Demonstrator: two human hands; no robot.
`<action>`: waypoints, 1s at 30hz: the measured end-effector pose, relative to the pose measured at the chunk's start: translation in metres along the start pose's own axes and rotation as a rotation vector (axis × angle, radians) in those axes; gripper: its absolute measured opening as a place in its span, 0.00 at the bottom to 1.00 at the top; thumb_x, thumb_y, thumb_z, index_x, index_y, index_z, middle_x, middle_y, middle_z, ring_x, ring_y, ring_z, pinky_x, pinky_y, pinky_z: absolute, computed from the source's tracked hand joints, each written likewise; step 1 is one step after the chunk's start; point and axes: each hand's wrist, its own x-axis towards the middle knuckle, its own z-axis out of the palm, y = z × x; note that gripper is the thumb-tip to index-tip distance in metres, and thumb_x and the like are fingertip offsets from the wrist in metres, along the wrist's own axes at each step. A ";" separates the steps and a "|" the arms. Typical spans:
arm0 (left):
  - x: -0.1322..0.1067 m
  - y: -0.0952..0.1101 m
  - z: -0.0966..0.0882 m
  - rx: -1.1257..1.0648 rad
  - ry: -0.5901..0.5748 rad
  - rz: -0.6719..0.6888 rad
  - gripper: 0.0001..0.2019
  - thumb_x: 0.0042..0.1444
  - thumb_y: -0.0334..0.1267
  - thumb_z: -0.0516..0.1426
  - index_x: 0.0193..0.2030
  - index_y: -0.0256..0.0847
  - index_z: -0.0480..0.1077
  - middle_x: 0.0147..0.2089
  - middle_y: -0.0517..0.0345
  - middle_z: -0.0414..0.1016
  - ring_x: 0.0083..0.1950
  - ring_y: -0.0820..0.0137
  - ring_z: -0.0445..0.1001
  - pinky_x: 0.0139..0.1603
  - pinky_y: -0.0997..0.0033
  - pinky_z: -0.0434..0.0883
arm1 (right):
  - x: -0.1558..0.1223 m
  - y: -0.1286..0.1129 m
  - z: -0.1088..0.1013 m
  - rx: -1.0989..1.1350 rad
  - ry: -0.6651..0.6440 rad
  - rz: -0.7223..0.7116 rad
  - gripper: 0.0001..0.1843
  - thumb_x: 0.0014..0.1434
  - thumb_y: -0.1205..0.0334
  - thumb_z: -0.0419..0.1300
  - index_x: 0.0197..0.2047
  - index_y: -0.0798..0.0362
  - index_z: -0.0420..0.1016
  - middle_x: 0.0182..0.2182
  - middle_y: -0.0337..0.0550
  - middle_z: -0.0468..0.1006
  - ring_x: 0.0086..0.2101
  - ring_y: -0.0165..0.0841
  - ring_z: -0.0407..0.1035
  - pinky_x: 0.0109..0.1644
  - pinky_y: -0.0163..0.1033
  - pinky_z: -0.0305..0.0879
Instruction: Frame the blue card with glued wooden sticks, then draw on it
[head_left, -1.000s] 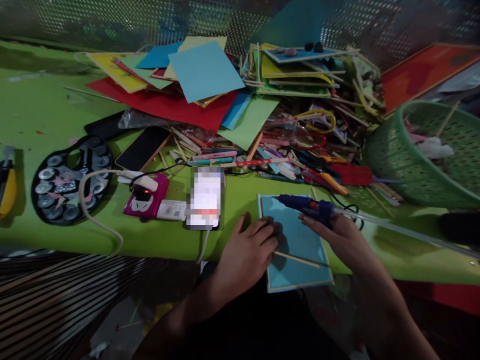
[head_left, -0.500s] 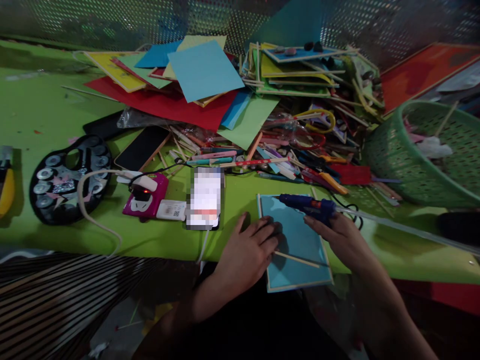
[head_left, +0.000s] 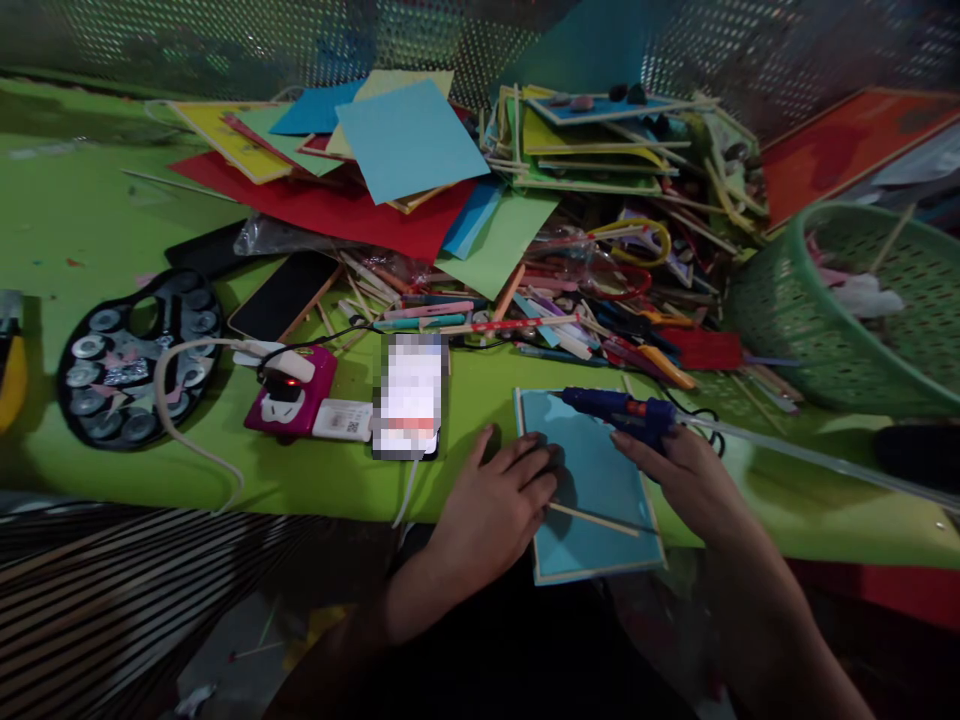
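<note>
A blue card (head_left: 596,470) edged with thin wooden sticks lies partly over the table's front edge. My left hand (head_left: 499,505) grips its left side, the thumb apart and the other fingers bent together over the card. From beside those fingers a thin stick (head_left: 596,518) runs across the card; whether they touch it I cannot tell. My right hand (head_left: 694,475) is closed around a blue hot glue gun (head_left: 622,412) above the card. The gun's nozzle points left, near the card's upper edge, and a long clear glue stick (head_left: 810,455) extends from its back.
A phone (head_left: 409,400) and a pink power socket (head_left: 292,400) with cables are on the green table, left of the card. Behind lie pens, sticks and coloured paper (head_left: 412,140). A green basket (head_left: 847,320) stands right, a black paint palette (head_left: 139,360) left.
The glue gun and my right hand have shifted slightly to the right. My left hand, the card and the thin stick stay in place.
</note>
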 end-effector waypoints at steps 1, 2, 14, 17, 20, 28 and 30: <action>0.000 0.000 0.000 -0.009 0.006 -0.001 0.17 0.74 0.42 0.53 0.66 0.50 0.70 0.73 0.61 0.69 0.75 0.63 0.63 0.80 0.43 0.52 | 0.000 0.001 -0.001 -0.013 0.007 0.001 0.27 0.59 0.37 0.62 0.21 0.49 0.65 0.20 0.38 0.65 0.23 0.32 0.58 0.24 0.38 0.56; 0.000 0.000 0.000 -0.020 0.011 -0.002 0.17 0.74 0.42 0.53 0.66 0.50 0.70 0.73 0.61 0.69 0.75 0.63 0.63 0.80 0.42 0.51 | -0.001 0.004 -0.003 -0.027 0.015 0.006 0.27 0.59 0.37 0.62 0.21 0.48 0.65 0.19 0.38 0.65 0.23 0.32 0.58 0.23 0.38 0.55; 0.001 0.000 0.001 -0.020 0.009 -0.002 0.17 0.73 0.42 0.54 0.65 0.50 0.71 0.73 0.62 0.70 0.74 0.63 0.65 0.80 0.43 0.52 | -0.001 0.002 -0.002 -0.024 0.021 0.012 0.28 0.58 0.33 0.62 0.22 0.49 0.68 0.20 0.38 0.66 0.23 0.32 0.58 0.24 0.38 0.55; 0.001 0.000 0.000 -0.006 0.019 -0.001 0.17 0.73 0.42 0.55 0.66 0.50 0.70 0.72 0.62 0.71 0.74 0.63 0.65 0.80 0.44 0.52 | -0.002 0.007 -0.004 -0.039 0.045 0.039 0.29 0.57 0.33 0.63 0.21 0.49 0.67 0.18 0.38 0.64 0.21 0.32 0.57 0.22 0.38 0.53; 0.000 -0.001 0.001 -0.013 0.047 0.003 0.17 0.72 0.41 0.56 0.65 0.49 0.71 0.71 0.60 0.72 0.74 0.63 0.65 0.80 0.44 0.51 | -0.005 0.015 -0.010 -0.059 0.066 0.072 0.29 0.57 0.34 0.63 0.20 0.49 0.68 0.17 0.39 0.66 0.21 0.32 0.57 0.22 0.38 0.53; 0.000 0.000 0.003 -0.038 0.051 -0.003 0.17 0.74 0.41 0.53 0.66 0.50 0.71 0.72 0.61 0.71 0.75 0.63 0.64 0.80 0.43 0.51 | -0.004 0.018 -0.010 -0.019 0.068 0.063 0.27 0.58 0.35 0.63 0.23 0.50 0.72 0.19 0.39 0.69 0.22 0.33 0.60 0.23 0.39 0.56; -0.001 0.000 0.004 -0.056 0.053 -0.013 0.17 0.75 0.41 0.51 0.66 0.50 0.71 0.72 0.63 0.71 0.75 0.63 0.63 0.80 0.43 0.50 | -0.003 0.018 -0.008 -0.040 0.071 0.055 0.27 0.58 0.35 0.63 0.22 0.49 0.69 0.18 0.39 0.68 0.22 0.33 0.60 0.23 0.38 0.55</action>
